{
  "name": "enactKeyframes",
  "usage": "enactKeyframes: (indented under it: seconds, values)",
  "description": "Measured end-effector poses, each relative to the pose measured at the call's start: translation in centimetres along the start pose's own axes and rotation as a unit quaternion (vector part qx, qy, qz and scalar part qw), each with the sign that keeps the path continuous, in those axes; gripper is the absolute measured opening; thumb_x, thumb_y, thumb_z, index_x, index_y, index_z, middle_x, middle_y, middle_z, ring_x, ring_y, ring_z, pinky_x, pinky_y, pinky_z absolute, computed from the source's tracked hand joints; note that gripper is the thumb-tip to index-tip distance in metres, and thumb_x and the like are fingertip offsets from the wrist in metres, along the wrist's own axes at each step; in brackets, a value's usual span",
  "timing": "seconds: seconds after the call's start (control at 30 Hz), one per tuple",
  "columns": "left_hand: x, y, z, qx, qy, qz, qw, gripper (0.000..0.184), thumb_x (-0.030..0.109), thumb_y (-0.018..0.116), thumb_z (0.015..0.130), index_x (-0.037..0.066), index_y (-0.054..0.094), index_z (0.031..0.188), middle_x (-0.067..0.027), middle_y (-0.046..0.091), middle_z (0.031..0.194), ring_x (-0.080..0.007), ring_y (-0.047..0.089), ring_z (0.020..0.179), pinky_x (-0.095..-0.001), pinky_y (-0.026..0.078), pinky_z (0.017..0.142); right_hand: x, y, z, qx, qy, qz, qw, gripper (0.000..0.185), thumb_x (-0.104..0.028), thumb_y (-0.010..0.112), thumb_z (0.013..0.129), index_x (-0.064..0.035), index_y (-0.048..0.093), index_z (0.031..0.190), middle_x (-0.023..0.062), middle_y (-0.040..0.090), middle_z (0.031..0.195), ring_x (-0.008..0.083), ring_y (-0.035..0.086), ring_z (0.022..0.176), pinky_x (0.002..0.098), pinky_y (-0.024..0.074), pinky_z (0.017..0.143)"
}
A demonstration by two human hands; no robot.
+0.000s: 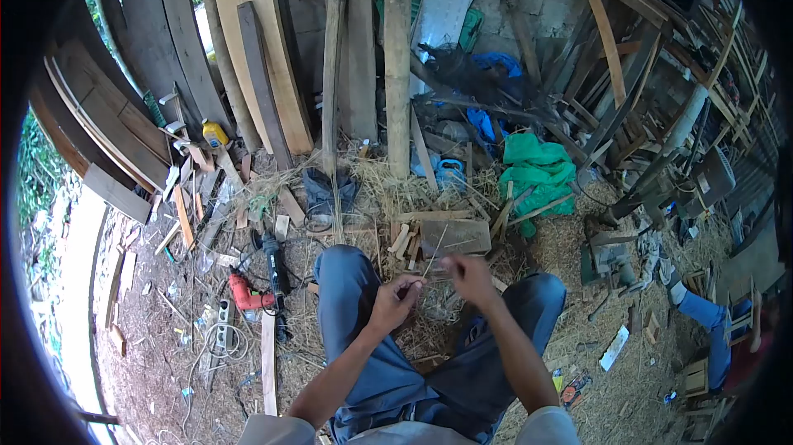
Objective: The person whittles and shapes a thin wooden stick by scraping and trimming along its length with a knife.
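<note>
1. Two bare hands work close together between the seated person's raised knees (345,267); the step in hand appears to be handling a thin stick (435,250).
2. Left hand (398,298): thumb and fingers drawn narrow, apparently pinching the stick near its lower end.
3. Right hand (469,281): fingers curled, slightly blurred, just beside the left fingertips; whether it grips anything cannot be told.
4. Position of the stick: it rises at a slant from the left fingertips, leaning away from the person, its far end in front of a wooden board (471,236) on the littered ground, near some wood offcuts (402,240).
5. Next move, as judged: it calls for a steady left pinch and careful right fingers, since so slender a piece could bend or snap.
</note>
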State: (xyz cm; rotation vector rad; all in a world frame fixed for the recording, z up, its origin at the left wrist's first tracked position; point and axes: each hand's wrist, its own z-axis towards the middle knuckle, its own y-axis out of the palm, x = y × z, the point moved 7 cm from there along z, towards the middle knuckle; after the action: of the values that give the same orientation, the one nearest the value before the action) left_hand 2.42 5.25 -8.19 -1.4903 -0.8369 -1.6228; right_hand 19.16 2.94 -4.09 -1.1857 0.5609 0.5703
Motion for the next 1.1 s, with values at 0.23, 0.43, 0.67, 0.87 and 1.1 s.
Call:
enactKeyframes:
  seconds: [0.23,0.43,0.67,0.87,1.1]
  values:
    - [3.2,0.3,-0.2,0.039,0.107,0.192,0.975,0.010,0.003,0.060,0.084,0.001,0.061,0.093,-0.0058,0.060,0.066,-0.0061,0.053,0.056,-0.0229,0.043,0.051,-0.6,2.6,-1.0,-0.136,0.200,0.380,0.893,0.019,-0.016,0.057,0.090,-0.0014,0.059,0.102,0.0030,0.060,0.068,0.0066,0.047,0.052,0.0241,0.0379,0.047]
    - [4.2,0.5,-0.6,0.064,0.180,0.219,0.957,0.013,-0.003,0.062,0.077,0.001,0.058,0.089,-0.0128,0.062,0.075,-0.0236,0.063,0.064,-0.0301,0.049,0.057,0.6,4.2,-1.7,-0.195,0.267,0.459,0.825,0.017,-0.015,0.060,0.088,0.0005,0.060,0.094,0.0031,0.061,0.071,0.0043,0.043,0.049,0.0212,0.0337,0.043]
    - [3.9,1.3,-1.2,0.030,0.187,0.261,0.947,0.017,-0.002,0.064,0.075,0.002,0.057,0.090,-0.0151,0.060,0.076,-0.0292,0.062,0.064,-0.0342,0.049,0.056,4.5,0.6,-1.0,-0.129,0.335,0.434,0.826,0.019,-0.016,0.061,0.088,0.0032,0.061,0.089,0.0048,0.059,0.072,0.0053,0.040,0.048,0.0206,0.0306,0.042]
    - [2.9,1.1,-0.7,0.035,0.132,0.227,0.964,0.013,0.002,0.065,0.077,0.001,0.058,0.087,-0.0132,0.059,0.067,-0.0248,0.061,0.059,-0.0302,0.048,0.054,4.9,0.9,-1.1,-0.080,0.318,0.469,0.820,0.019,-0.017,0.054,0.092,0.0018,0.058,0.096,0.0052,0.059,0.076,0.0061,0.043,0.054,0.0215,0.0348,0.046]
    - [2.8,0.2,-0.5,0.064,0.071,0.186,0.978,0.008,0.006,0.065,0.081,0.000,0.061,0.083,-0.0097,0.060,0.063,-0.0112,0.057,0.055,-0.0257,0.044,0.052,3.8,1.8,-1.6,-0.145,0.298,0.473,0.816,0.021,-0.016,0.047,0.095,0.0005,0.056,0.103,0.0040,0.059,0.073,0.0072,0.044,0.050,0.0216,0.0342,0.043]
